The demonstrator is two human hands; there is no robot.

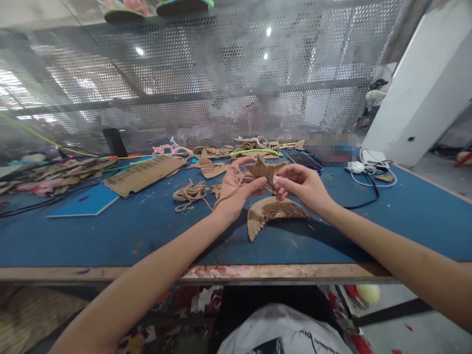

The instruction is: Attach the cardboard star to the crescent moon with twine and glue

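Held up over the table is a brown star (260, 168), which looks wound with twine. My left hand (238, 189) grips its left side between thumb and fingers, and a strand of twine runs across that hand. On the star's right side, my right hand (300, 186) is closed in a pinch at its edge. Just below both hands a crescent (273, 212) covered in rows of twine lies on the blue table (147, 236). A loose bundle of twine (190, 194) rests left of my left hand, with a small brown piece beside it.
Cardboard scraps (55, 174) are heaped at the left, near a blue board (84, 200) and a large cardboard piece (145, 174). White cables and a charger (372, 162) lie at the right. A perforated metal screen (221, 73) stands behind the table.
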